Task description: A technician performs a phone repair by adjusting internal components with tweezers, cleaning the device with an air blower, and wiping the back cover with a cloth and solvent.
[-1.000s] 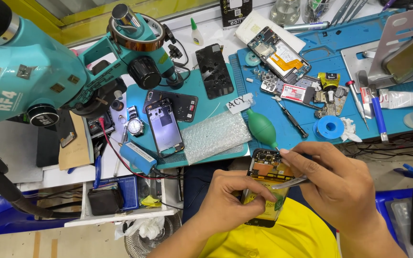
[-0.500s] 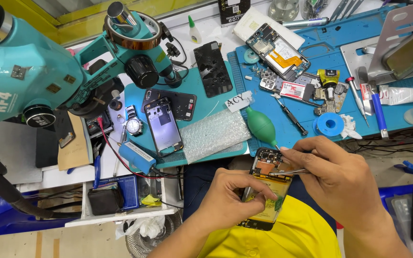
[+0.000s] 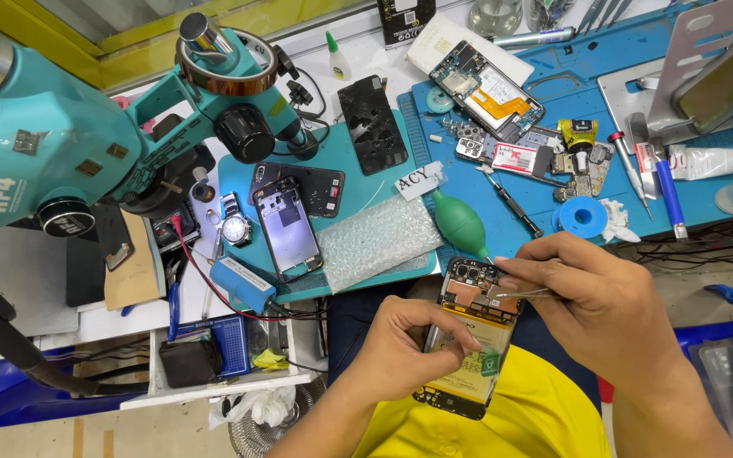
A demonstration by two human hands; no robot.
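Metal tweezers (image 3: 526,293) pinched in right hand (image 3: 604,309); left hand (image 3: 413,343) grip clamps the opened phone (image 3: 472,335)

Opened phone (image 3: 472,339), yellow battery exposed, held tilted above the lap

Bright, even light falls from above, and the colours are saturated. Shadows are soft and short; the right hand (image 3: 612,314) casts only a faint one on the phone (image 3: 472,335) under it. Small glare spots sit on the metal ring of the microscope (image 3: 129,127), far up-left of the left hand (image 3: 413,348). Focus is sharp at centre. Edges bow slightly, wide-angle style, and corners soften a little.
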